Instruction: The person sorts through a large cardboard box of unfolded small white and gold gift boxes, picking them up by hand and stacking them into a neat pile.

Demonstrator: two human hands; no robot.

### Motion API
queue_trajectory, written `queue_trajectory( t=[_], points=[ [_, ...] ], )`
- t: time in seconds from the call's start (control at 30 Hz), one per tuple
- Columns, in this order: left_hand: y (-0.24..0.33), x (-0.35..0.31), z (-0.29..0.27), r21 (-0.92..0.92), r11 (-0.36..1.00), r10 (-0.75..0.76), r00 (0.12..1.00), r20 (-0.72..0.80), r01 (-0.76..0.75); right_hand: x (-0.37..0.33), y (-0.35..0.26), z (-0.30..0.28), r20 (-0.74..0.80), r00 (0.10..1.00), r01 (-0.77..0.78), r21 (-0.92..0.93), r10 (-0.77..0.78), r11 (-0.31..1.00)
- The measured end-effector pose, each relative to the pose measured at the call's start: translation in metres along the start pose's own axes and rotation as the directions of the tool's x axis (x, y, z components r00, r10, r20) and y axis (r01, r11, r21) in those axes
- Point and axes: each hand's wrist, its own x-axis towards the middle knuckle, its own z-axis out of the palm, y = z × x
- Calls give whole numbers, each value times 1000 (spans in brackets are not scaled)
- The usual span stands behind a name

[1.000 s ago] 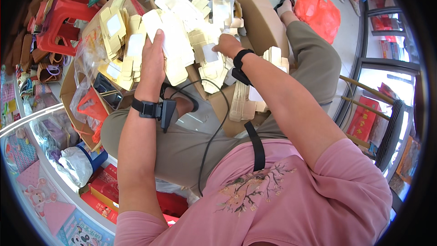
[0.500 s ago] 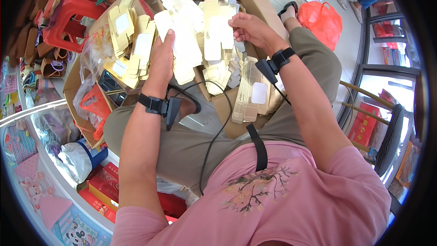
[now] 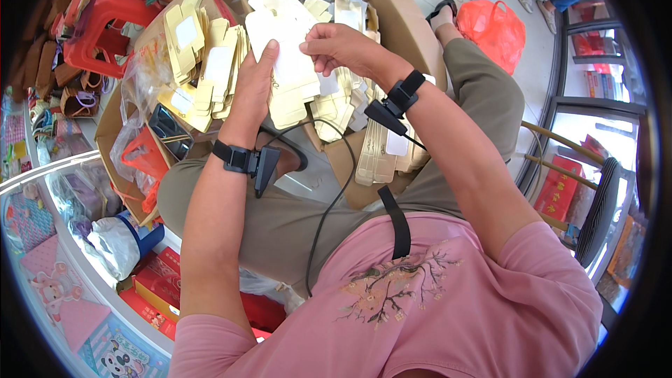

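Note:
My left hand (image 3: 255, 87) is closed on flattened cartons (image 3: 285, 70), pale yellow and washed out by bright light, its thumb lying over their left edge. Opposite it, my right hand (image 3: 344, 49) has its fingers curled and its thumb bent at the right edge of the same cartons. Exactly what lies between those fingertips is partly hidden by glare. Below the right wrist, more flattened cartons (image 3: 376, 157) with a white panel rest on a cardboard flap. Another pile of yellow flattened cartons (image 3: 218, 63) sits left of my left hand.
A large cardboard box (image 3: 409, 21) with carton pieces inside stands before me. At the left are a red plastic stool (image 3: 105, 24) and a glass display case (image 3: 49, 189). A red plastic bag (image 3: 493, 31) lies on the floor at right. A black cable (image 3: 329, 199) crosses my lap.
My right hand has moved left, bringing the flattened carton it held against those in my left hand. The left hand has shifted slightly right.

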Motion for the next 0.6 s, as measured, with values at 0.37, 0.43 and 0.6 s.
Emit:
queue_trajectory(
  t=[0.37,0.43,0.6],
  points=[
    [5,9,-11,-131,974,162,974,-161,-184,36,81,-41,-383,903,-355,-412,195,839],
    [4,9,-13,-131,976,152,974,-165,-174,37,90,-37,-395,881,-443,-502,259,743],
    [1,10,-16,-108,983,135,981,-142,-151,40,115,-27,-511,851,-483,-664,125,571]
  ],
)
